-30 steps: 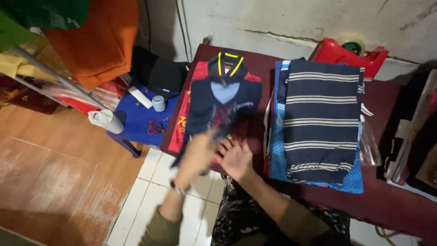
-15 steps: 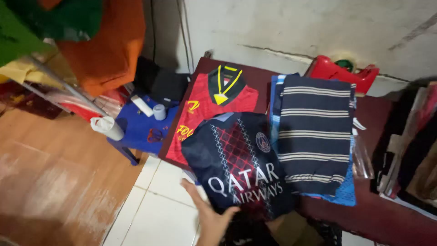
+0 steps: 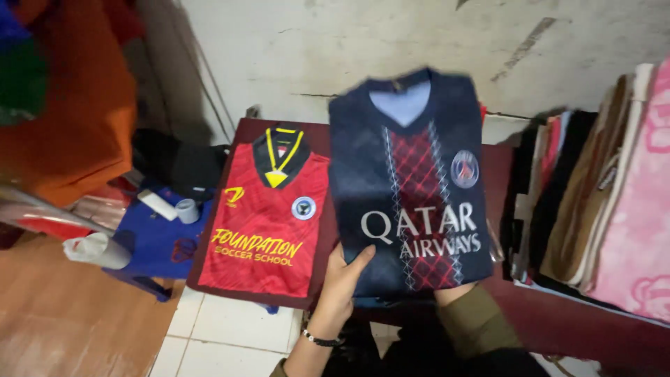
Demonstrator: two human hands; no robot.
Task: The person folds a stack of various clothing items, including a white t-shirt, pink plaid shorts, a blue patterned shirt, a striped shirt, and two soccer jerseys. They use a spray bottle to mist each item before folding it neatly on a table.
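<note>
Left hand (image 3: 342, 279) pinches the lower edge of a folded navy football jersey (image 3: 408, 188), thumb on front; right hand, hidden beneath it, grip indeterminate. Keeping both edges level preserves the fold. Beyond: red jersey (image 3: 269, 223) on maroon table (image 3: 558, 321).

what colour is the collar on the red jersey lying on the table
Black with yellow trim, forming a V-neck, on the red jersey; it shows in the head view, the only one.

Dim indoor light, soft motion blur (edges)
</note>
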